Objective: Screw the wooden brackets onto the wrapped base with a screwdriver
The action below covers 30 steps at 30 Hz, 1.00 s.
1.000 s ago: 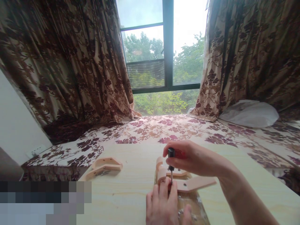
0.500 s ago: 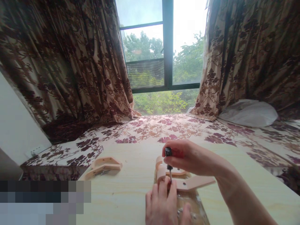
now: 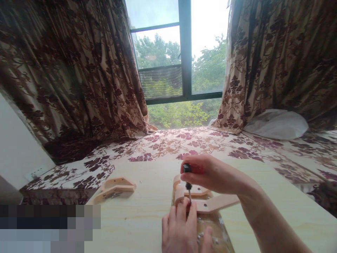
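Note:
My right hand is wrapped around a screwdriver with a black and red handle, its shaft pointing down. The tip ends between the fingertips of my left hand, where the screw, if any, is hidden. Those left fingers press on the rounded end of an angled wooden piece with a dark hole in it. Just behind lies a similar wooden piece. Both rest on a brown, plastic-wrapped slab, with several small metal bits near my left thumb.
Two more angled wooden pieces lie at the left of the pale wooden tabletop, with small dark metal bits beside them. Behind it stretches a flowered cloth ledge below a window. A white plastic bag lies at the right.
The whole view has shifted slightly. My hands keep the same hold, with the screwdriver upright at the same spot on the wooden piece.

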Each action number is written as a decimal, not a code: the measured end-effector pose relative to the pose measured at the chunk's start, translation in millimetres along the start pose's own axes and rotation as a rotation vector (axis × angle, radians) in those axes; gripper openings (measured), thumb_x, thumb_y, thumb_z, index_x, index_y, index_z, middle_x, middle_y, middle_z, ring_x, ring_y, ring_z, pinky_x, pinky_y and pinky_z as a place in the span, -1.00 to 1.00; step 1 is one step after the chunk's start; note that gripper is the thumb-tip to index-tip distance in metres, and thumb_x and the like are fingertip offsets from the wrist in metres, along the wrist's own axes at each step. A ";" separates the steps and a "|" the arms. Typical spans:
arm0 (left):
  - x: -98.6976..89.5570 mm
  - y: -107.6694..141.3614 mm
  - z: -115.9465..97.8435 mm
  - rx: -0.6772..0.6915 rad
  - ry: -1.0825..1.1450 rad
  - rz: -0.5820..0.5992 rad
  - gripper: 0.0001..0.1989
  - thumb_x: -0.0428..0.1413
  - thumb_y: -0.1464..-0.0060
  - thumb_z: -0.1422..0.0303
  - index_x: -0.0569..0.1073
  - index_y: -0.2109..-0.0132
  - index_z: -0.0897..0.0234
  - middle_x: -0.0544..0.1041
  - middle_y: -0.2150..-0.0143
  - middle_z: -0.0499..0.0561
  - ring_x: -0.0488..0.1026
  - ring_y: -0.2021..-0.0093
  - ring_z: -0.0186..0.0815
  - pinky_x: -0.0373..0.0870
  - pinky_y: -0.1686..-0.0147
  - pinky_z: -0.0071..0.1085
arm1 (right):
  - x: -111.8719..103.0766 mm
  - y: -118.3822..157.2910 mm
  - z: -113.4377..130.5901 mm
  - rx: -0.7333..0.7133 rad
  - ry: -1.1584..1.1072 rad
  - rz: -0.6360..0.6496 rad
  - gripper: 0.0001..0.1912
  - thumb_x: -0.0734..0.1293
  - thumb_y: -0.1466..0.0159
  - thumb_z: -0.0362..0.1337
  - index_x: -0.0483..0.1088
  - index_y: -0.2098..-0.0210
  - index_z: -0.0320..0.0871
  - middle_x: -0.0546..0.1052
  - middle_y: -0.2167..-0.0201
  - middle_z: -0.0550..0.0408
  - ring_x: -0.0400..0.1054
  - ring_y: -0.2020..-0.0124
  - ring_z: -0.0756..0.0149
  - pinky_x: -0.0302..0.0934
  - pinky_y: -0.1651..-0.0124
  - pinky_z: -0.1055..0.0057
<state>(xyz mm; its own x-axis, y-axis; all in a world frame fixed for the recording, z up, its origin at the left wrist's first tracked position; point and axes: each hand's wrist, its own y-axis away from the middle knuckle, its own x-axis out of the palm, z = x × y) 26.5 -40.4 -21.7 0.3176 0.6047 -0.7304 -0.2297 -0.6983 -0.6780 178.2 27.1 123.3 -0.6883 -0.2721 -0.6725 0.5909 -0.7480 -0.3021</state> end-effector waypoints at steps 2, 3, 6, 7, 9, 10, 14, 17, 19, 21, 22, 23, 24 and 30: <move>-1.0 -0.6 1.1 0.017 0.003 0.020 -0.53 0.04 0.02 0.28 0.37 -0.09 0.13 0.48 -0.06 0.02 0.45 0.06 -0.15 0.39 0.17 -0.22 | 1.6 -2.1 -2.3 -0.014 0.050 -0.050 -0.76 0.26 -0.24 -0.19 0.23 0.49 -0.16 0.21 0.58 0.25 0.05 0.53 0.50 -0.04 0.51 0.51; -1.4 -0.7 1.4 0.021 0.002 0.026 -0.52 0.04 0.03 0.29 0.36 -0.09 0.12 0.48 -0.06 0.02 0.45 0.06 -0.16 0.39 0.17 -0.23 | 2.0 -2.5 -3.1 -0.017 0.065 -0.058 -0.77 0.26 -0.24 -0.19 0.22 0.49 -0.16 0.21 0.58 0.25 0.05 0.52 0.50 -0.04 0.50 0.51; -2.1 -0.6 0.9 0.011 -0.001 0.032 -0.53 0.05 0.03 0.27 0.37 -0.09 0.13 0.48 -0.07 0.02 0.46 0.06 -0.15 0.39 0.17 -0.21 | 0.9 -1.2 -2.0 -0.013 0.043 -0.014 -0.88 0.26 -0.23 -0.26 0.28 0.41 -0.15 0.25 0.56 0.25 0.07 0.52 0.50 -0.02 0.49 0.52; -2.1 -0.4 0.3 0.004 -0.003 0.031 -0.53 0.06 0.03 0.27 0.38 -0.09 0.13 0.48 -0.07 0.02 0.45 0.06 -0.14 0.39 0.16 -0.21 | 0.3 -0.3 -0.9 -0.009 0.025 0.012 -0.91 0.25 -0.23 -0.27 0.29 0.39 -0.14 0.26 0.56 0.26 0.08 0.52 0.50 -0.02 0.49 0.52; -2.2 -0.2 -0.7 -0.010 -0.008 0.031 -0.54 0.06 0.02 0.26 0.38 -0.08 0.12 0.47 -0.07 0.02 0.45 0.06 -0.11 0.39 0.16 -0.18 | -0.5 1.0 1.5 -0.002 0.010 0.039 -0.92 0.24 -0.23 -0.28 0.29 0.39 -0.14 0.25 0.57 0.26 0.09 0.52 0.50 -0.02 0.49 0.53; -2.2 -0.2 -1.0 -0.013 -0.009 0.033 -0.54 0.06 0.02 0.25 0.38 -0.08 0.12 0.47 -0.07 0.01 0.45 0.06 -0.10 0.39 0.16 -0.17 | -0.5 1.1 2.2 0.000 0.022 0.036 -0.89 0.25 -0.23 -0.28 0.28 0.42 -0.15 0.24 0.57 0.26 0.08 0.52 0.50 -0.02 0.49 0.53; -3.0 -1.0 0.1 0.003 0.000 0.042 -0.51 0.08 0.03 0.26 0.37 -0.10 0.13 0.48 -0.07 0.04 0.46 0.06 -0.13 0.39 0.18 -0.21 | 0.9 -1.2 0.4 0.029 0.140 -0.055 -0.82 0.27 -0.22 -0.24 0.23 0.47 -0.16 0.23 0.58 0.25 0.08 0.53 0.48 -0.04 0.50 0.49; -3.6 -1.6 1.2 0.027 0.002 0.038 -0.51 0.08 0.02 0.26 0.36 -0.11 0.13 0.47 -0.08 0.07 0.46 0.06 -0.14 0.39 0.18 -0.23 | 1.4 -1.9 -1.7 0.041 0.178 -0.095 -0.82 0.27 -0.22 -0.22 0.24 0.45 -0.16 0.26 0.57 0.23 0.10 0.52 0.47 -0.04 0.48 0.48; -4.2 -1.9 0.9 0.028 0.009 0.042 -0.50 0.08 0.02 0.27 0.35 -0.12 0.13 0.47 -0.07 0.07 0.46 0.07 -0.13 0.39 0.18 -0.22 | 0.9 -1.0 -1.1 0.011 0.154 -0.073 -0.87 0.27 -0.22 -0.24 0.27 0.41 -0.16 0.28 0.55 0.23 0.11 0.52 0.48 -0.03 0.48 0.50; -4.8 -2.2 -0.1 0.015 0.017 0.041 -0.51 0.07 0.03 0.29 0.36 -0.11 0.15 0.49 -0.05 0.06 0.45 0.07 -0.13 0.39 0.17 -0.22 | -0.2 -0.2 0.5 -0.022 0.123 -0.038 -0.90 0.26 -0.23 -0.26 0.28 0.39 -0.15 0.28 0.55 0.24 0.11 0.52 0.49 -0.02 0.48 0.51; -5.0 -2.4 -0.6 0.007 0.018 0.037 -0.51 0.06 0.03 0.29 0.37 -0.10 0.16 0.49 -0.05 0.05 0.45 0.07 -0.13 0.39 0.17 -0.22 | -0.7 -0.1 1.1 -0.029 0.120 -0.031 -0.90 0.26 -0.23 -0.27 0.27 0.40 -0.15 0.28 0.55 0.25 0.10 0.53 0.49 -0.02 0.48 0.51; -5.1 -2.5 -1.0 0.000 0.016 0.032 -0.52 0.06 0.04 0.29 0.38 -0.09 0.16 0.49 -0.05 0.05 0.45 0.07 -0.13 0.39 0.17 -0.21 | -1.2 -0.5 1.4 -0.027 0.130 -0.036 -0.87 0.26 -0.23 -0.26 0.26 0.43 -0.15 0.27 0.56 0.25 0.10 0.53 0.49 -0.02 0.48 0.51; -5.0 -2.5 -1.1 -0.003 0.015 0.029 -0.52 0.06 0.04 0.29 0.38 -0.09 0.16 0.48 -0.06 0.05 0.45 0.07 -0.13 0.39 0.17 -0.21 | -1.4 -1.2 1.2 -0.017 0.150 -0.053 -0.84 0.26 -0.23 -0.25 0.24 0.45 -0.15 0.26 0.57 0.24 0.09 0.53 0.49 -0.03 0.48 0.50; -0.4 -0.6 0.6 0.010 -0.026 0.025 -0.53 0.07 0.05 0.28 0.39 -0.07 0.12 0.49 -0.05 0.06 0.47 0.10 -0.13 0.39 0.20 -0.21 | 1.1 -4.4 -2.5 0.036 0.194 -0.110 -0.81 0.28 -0.22 -0.21 0.22 0.46 -0.15 0.28 0.56 0.23 0.10 0.52 0.47 -0.04 0.48 0.47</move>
<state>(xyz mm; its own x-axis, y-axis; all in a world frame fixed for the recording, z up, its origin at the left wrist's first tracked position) 25.9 -39.9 -21.0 0.2874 0.5972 -0.7489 -0.2468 -0.7093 -0.6603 175.9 31.6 122.2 -0.6519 -0.0686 -0.7552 0.4989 -0.7889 -0.3589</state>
